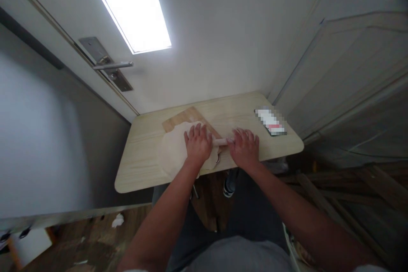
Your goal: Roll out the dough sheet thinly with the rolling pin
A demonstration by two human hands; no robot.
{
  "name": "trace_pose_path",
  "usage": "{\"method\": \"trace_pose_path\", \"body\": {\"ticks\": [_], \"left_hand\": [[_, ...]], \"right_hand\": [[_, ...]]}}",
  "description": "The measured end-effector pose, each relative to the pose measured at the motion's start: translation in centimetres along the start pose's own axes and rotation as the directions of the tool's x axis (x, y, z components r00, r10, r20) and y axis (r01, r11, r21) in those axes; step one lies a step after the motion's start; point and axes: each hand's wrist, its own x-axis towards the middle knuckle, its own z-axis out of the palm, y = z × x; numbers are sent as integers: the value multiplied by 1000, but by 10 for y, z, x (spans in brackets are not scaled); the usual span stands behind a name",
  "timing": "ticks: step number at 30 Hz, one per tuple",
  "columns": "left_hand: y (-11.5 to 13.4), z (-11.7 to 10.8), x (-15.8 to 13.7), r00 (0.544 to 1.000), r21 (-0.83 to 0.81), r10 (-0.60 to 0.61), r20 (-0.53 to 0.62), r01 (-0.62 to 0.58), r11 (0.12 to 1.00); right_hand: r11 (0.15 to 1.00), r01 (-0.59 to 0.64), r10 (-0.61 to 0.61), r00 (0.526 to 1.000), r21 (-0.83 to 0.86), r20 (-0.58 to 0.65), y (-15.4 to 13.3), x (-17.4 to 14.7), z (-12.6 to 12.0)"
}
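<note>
A wide, thin sheet of pale dough [174, 148] lies over a wooden cutting board [181, 118] and spreads past it onto the tabletop. Across its right part runs a short, light rolling pin [219, 141], its middle showing between my hands. My left hand [198, 144] is on the pin's left part, over the dough, with its fingers draped forward. At the right end, my right hand [246, 148] curls over the pin, beyond the dough's right edge. The far ends of the pin are hidden under my palms.
The small light-wood table [137, 157] stands against a white door with a metal handle [113, 66]. A phone-like flat object [270, 121], blurred out, lies at the table's right. Wooden slats [318, 191] are at the lower right. Crumpled white paper [117, 220] lies on the floor.
</note>
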Motion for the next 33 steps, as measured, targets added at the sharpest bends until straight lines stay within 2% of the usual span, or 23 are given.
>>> {"method": "trace_pose_path", "body": {"ticks": [5,18,22,28,33], "left_hand": [[-5,5,22,1000,-10,10,3,-10,1000],[-19,14,67,999,-40,38,26,-37,999],[-23,19,79,998,-36,49,50,-47,998],[-25,23,96,994,11,40,103,-41,999],[-26,25,110,997,31,41,62,-43,999]], "right_hand": [[1000,27,-27,999,1,-47,-2,25,8],[1000,16,-16,1000,-6,-2,-4,73,26],[1000,-13,14,998,-13,68,-8,84,25],[990,-18,40,986,-138,161,-11,95,24],[986,-29,75,955,-164,287,-8,115,29]]}}
